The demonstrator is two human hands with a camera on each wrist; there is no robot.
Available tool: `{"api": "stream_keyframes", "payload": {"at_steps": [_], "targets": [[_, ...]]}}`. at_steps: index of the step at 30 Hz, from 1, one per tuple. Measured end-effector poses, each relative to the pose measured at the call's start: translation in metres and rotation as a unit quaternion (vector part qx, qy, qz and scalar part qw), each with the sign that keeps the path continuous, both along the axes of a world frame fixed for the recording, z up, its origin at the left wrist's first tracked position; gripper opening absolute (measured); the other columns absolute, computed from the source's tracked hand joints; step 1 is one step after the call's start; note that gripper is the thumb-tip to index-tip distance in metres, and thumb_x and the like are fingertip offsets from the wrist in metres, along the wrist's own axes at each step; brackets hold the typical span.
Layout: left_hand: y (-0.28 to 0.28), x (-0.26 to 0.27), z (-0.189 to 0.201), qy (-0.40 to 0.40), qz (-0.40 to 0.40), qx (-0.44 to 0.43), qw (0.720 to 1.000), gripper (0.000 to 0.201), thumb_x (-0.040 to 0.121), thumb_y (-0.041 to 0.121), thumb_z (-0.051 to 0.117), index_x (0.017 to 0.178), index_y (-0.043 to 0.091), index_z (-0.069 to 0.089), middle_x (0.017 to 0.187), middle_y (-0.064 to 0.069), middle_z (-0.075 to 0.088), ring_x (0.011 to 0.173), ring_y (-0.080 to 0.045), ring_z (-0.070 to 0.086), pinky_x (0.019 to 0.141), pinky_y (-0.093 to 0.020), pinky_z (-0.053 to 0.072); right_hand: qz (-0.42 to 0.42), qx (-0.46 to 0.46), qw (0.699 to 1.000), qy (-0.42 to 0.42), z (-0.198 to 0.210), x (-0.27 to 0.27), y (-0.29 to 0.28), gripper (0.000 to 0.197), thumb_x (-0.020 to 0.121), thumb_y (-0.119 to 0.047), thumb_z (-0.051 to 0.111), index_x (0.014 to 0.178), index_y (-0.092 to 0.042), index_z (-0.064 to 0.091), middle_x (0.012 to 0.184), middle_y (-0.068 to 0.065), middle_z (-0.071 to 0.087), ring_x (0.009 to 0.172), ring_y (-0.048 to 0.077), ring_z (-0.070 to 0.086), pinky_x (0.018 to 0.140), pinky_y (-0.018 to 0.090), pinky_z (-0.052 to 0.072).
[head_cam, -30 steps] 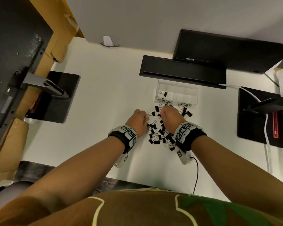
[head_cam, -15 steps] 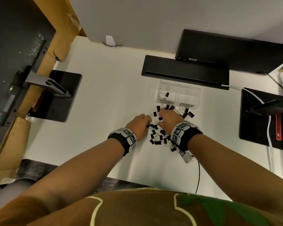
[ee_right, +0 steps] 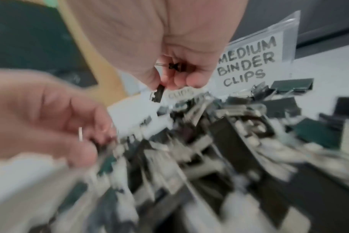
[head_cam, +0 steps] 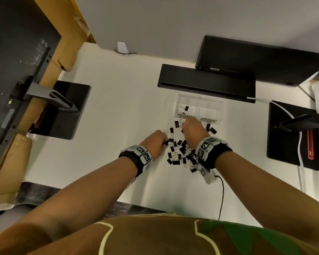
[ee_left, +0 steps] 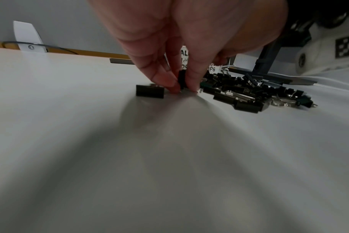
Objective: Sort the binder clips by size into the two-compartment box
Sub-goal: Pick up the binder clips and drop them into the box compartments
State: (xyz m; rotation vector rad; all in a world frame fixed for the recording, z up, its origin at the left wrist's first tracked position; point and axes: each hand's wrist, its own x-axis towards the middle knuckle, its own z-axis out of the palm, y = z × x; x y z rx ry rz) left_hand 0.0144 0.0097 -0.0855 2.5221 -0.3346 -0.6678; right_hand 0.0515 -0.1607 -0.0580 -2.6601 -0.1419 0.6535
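Head view: left hand (head_cam: pixel 153 144) and right hand (head_cam: pixel 193 130) down in the binder clip pile (head_cam: pixel 180 151) at frame centre; clear two-compartment box (head_cam: pixel 200 100) just above, one clip in its left cell
Left wrist view: fingertips (ee_left: pixel 191 82) pinching a small clip (ee_left: pixel 182 78) on the white desk (ee_left: pixel 90 141)
Right wrist view: fist curled around small clips (ee_right: pixel 158 93), "MEDIUM BINDER CLIPS" label (ee_right: pixel 247 63) upper right, blurred

Head cam sits up high, looking steeply down over both forearms at the tabletop (head_cam: pixel 118 107), so everything's small and far off. Left wrist cam is almost skimming the tabletop, aimed forward past the left hand (ee_left: pixel 189 31) toward the clip pile (ee_left: pixel 249 94). Right wrist cam hangs right over that same pile, very close and blurry. All three catch the pile and the labelled box (head_cam: pixel 199 109).
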Motion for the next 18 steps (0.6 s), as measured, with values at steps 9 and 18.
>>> {"api": "stream_keyframes", "payload": {"at_steps": [9,18], "targets": [[-0.002,0.003,0.000,-0.013,0.014,-0.006,1.000,0.026,0.097,0.011,0.040,0.113,0.002,0.058,0.112,-0.015,0.055,0.099,-0.031,0.056,0.088,-0.036,0.047,-0.167,0.082,0.980,-0.071,0.045,0.058,-0.011,0.020,0.094,-0.014,0.042,0.110,-0.005,0.052,0.107,0.017,0.062,0.100,0.033,0.059,0.084,0.038,0.047],[-0.004,0.012,0.008,-0.030,0.071,-0.029,0.997,0.023,0.095,0.013,0.043,0.102,0.001,0.060,0.102,-0.015,0.055,0.089,-0.030,0.057,0.085,-0.039,0.048,-0.020,0.059,0.995,-0.082,0.020,0.010,0.009,0.035,0.088,-0.001,0.049,0.120,-0.014,0.054,0.127,0.006,0.045,0.124,0.021,0.037,0.100,0.032,0.041]]}}
